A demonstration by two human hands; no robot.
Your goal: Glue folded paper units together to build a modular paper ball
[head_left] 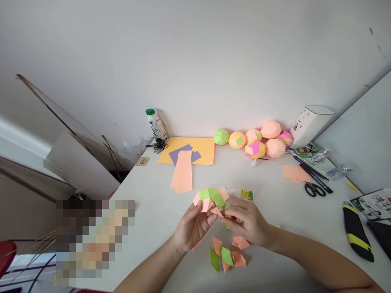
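My left hand [195, 226] grips a partly assembled paper ball [209, 196] of folded green and peach pieces, with the thumb on its near side. Close to that ball's right edge, my right hand [246, 219] pinches a folded peach paper piece [217, 211]. Whether the piece touches the ball I cannot tell. Below my hands, several folded paper pieces, among them a green one [214, 260] and a peach one [238, 259], lie loose on the white table [152, 228]. Behind my right hand a glue bottle [246, 194] lies on its side.
Finished paper balls [255, 149] stand in a cluster by the wall. Peach paper strips [184, 173] and purple paper [195, 155] overlap a yellow sheet [203, 146]. Keys [159, 144] and a bottle [155, 124] are back left. Scissors [314, 189] and a black-yellow cutter [357, 232] lie right.
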